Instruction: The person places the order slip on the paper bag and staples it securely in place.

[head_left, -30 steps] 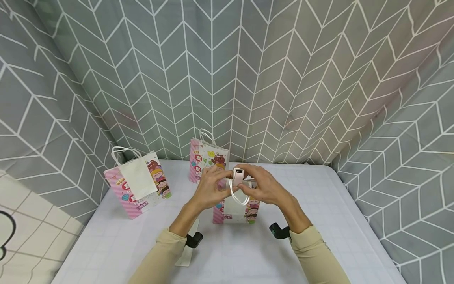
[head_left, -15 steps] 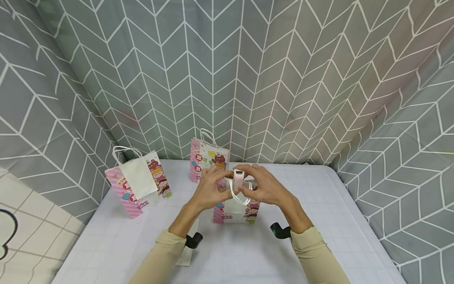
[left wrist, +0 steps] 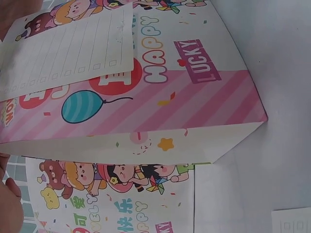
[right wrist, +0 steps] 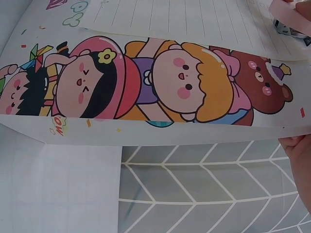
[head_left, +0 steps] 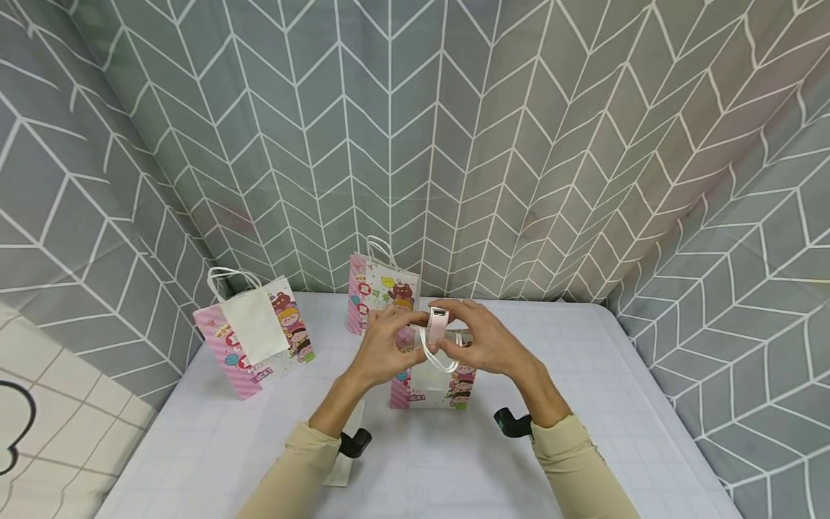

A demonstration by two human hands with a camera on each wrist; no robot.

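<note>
A pink-striped cartoon paper gift bag [head_left: 402, 396] stands upright at the table's middle, white rope handles drooping over its front. A white checklist slip [left wrist: 68, 58] lies flat against its printed face. My left hand [head_left: 387, 342] pinches the bag's top edge on the left, index fingertip right at a small pink stapler [head_left: 437, 326]. My right hand [head_left: 483, 337] grips that stapler between thumb and fingers, at the bag's top edge over the slip. The stapler's slotted end faces up toward the head camera; in the right wrist view only its corner shows.
To the left, a matching bag [head_left: 220, 353] leans with a white slip on its front. Another such bag [head_left: 359, 292] stands behind my left hand, before the grey patterned curtain [head_left: 519, 180]. White paper slips [head_left: 340, 472] lie on the table under my left forearm.
The stapler tips slightly, its slotted end shifting a little in view. Both hands keep their places at the bag's top edge; the bags stay where they were.
</note>
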